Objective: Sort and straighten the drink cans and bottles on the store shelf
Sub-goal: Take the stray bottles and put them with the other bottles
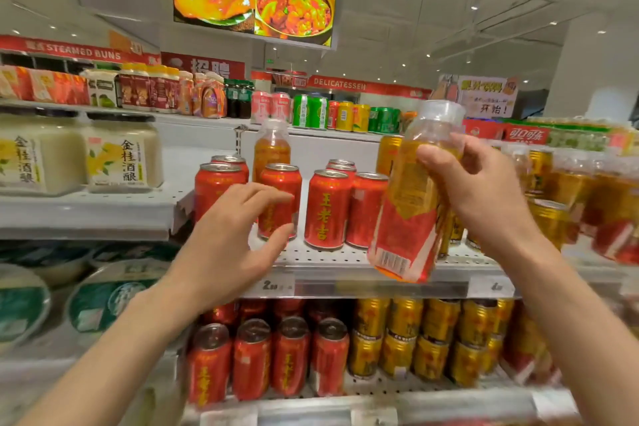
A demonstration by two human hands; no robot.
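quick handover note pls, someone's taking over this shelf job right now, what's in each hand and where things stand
Right hand: holds a tea bottle, tilted, in front of the middle shelf.
Left hand: open, empty, reaching at the red cans on that shelf.
Another bottle stands behind the red cans, out of place; more like it stand at the right.
Gold cans sit right of the red ones.
Left: place the held bottle, move the stray one, straighten the red cans.

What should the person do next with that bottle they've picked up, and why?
Probably set the bottle held by the right hand among the matching bottles on the right. It is lifted off the shelf, while red cans fill the spot ahead.
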